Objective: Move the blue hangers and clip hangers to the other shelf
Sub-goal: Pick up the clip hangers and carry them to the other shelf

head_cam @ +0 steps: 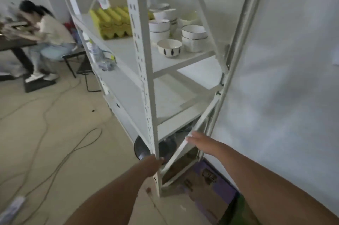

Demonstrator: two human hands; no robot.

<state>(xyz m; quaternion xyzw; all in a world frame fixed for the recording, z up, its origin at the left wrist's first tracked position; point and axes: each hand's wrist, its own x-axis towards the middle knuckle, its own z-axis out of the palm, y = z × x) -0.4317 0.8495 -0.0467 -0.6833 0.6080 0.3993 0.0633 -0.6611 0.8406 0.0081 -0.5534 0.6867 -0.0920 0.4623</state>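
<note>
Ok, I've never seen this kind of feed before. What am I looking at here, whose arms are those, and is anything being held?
This is one picture from a camera worn on a person's head, looking forward and down, so the two bare arms are the wearer's own. There is no robot. The left hand is at the front post of a white metal shelving unit, low down; blur hides whether it grips. The right hand reaches with straight fingers toward a slanted white shelf board near the bottom. Higher up, a shelf holds white bowls and yellow egg trays. No hangers are visible, and neither hand holds one. Another person sits at a table on the left.
</note>
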